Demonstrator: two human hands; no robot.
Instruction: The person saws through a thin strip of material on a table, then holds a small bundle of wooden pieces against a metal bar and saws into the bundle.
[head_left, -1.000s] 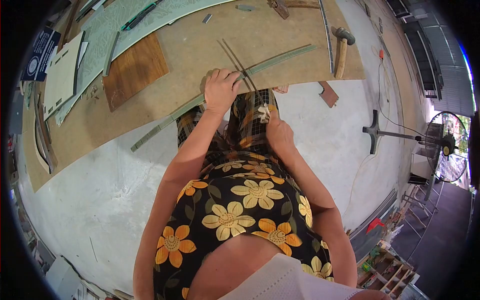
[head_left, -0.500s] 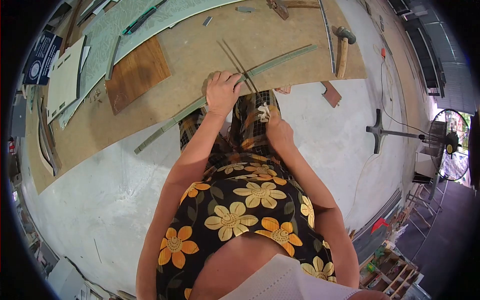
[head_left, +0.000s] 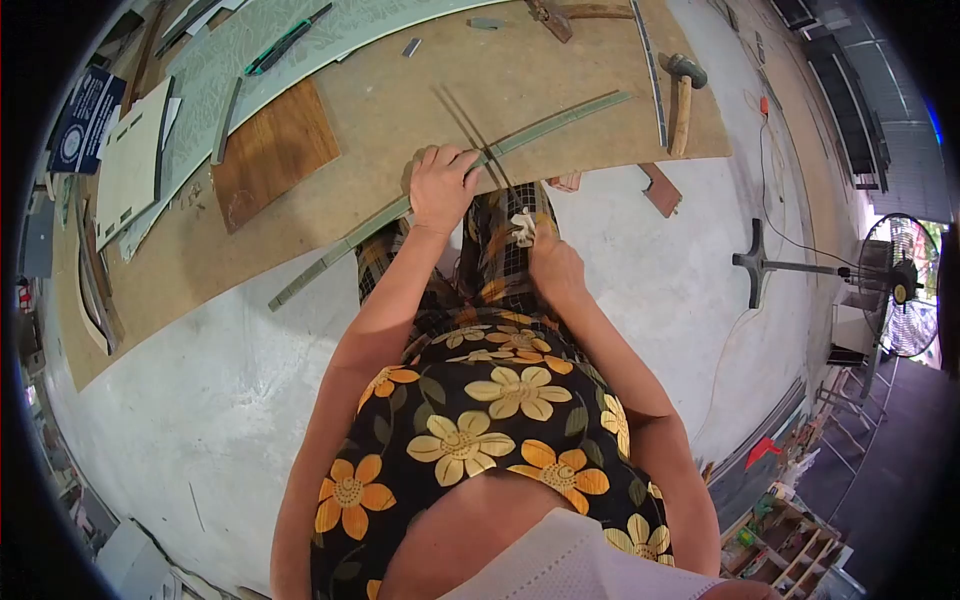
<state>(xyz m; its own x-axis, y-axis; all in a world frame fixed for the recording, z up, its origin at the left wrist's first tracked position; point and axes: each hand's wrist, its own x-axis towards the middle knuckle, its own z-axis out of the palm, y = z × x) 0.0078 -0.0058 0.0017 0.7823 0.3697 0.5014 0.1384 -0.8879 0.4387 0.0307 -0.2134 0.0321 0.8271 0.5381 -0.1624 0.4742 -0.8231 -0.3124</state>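
Note:
My left hand (head_left: pixel 441 190) presses down on a long grey-green strip (head_left: pixel 375 222), its fingers curled over the strip at the front edge of the table. The strip lies at a slant, with one end past the edge over the floor. In front of my legs, my right hand (head_left: pixel 556 262) is closed around the whitish, cloth-like wrapped end of a thin dark saw blade (head_left: pixel 496 160). That blade crosses the strip just right of my left fingers and reaches up over the tabletop. A second dark line beside it looks like its shadow.
On the brown table (head_left: pixel 390 110) are a hammer (head_left: pixel 684 105), another wooden-handled tool (head_left: pixel 560 14), a green cutter knife (head_left: pixel 288 42), a wood-grain panel (head_left: pixel 275 150) and a pale patterned sheet (head_left: pixel 310 45). A standing fan (head_left: pixel 900 288) is at the right.
The whole view has shifted slightly. Both hands, the strip and the saw blade keep nearly the same places relative to one another.

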